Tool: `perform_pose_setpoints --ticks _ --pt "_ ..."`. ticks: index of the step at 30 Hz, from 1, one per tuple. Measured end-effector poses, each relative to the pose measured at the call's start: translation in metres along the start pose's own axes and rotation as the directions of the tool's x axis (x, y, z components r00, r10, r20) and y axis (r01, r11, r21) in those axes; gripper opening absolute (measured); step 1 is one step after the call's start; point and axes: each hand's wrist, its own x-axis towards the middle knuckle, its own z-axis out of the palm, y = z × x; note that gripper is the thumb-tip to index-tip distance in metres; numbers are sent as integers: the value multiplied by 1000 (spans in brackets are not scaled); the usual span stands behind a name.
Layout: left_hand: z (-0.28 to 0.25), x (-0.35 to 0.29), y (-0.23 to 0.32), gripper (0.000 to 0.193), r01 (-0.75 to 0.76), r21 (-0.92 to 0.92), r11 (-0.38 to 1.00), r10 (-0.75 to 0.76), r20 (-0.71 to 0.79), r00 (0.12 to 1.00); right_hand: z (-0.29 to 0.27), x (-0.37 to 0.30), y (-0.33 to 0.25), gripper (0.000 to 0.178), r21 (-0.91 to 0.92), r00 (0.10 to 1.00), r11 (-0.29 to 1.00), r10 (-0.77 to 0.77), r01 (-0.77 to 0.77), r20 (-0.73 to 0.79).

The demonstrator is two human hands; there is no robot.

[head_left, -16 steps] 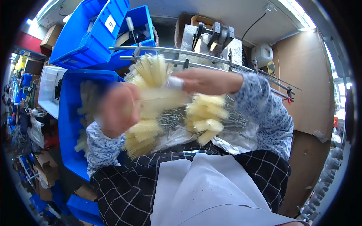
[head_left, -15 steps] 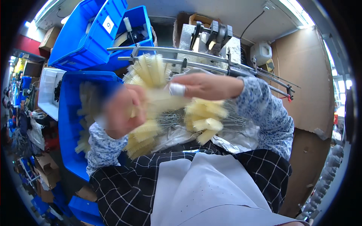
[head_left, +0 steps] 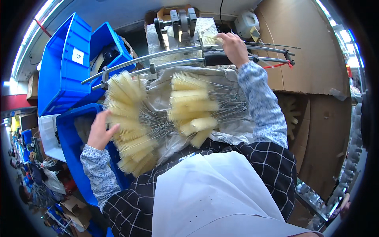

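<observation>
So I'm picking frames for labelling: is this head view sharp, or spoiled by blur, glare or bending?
In the head view, both the left hand on the pale yellow brushes and the right hand at the metal rails look sharp; fisheye distortion bows the rails and blue bins; strong glare at the upper corners; a dark rim encircles the picture.

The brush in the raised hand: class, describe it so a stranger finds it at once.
Start at the grey machine at the top. Just right of it, the right hand holds one pale yellow brush against it. Unlike the heaped brushes below, it is single.
</observation>
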Motion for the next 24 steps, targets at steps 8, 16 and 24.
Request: perform_pose_setpoints --ticks 8,16,24 --pt "6 -4 17 28 216 -184 959 -170 240 956 39 22 5 25 -115 994 988 105 -100 41" --pt "11 -7 1 16 288 -512 809 -230 176 957 44 21 14 29 -57 998 997 53 -50 46" --pt "11 -7 -16 14 120 -750 651 -281 -92 955 52 35 28 36 -92 994 996 27 -18 104"
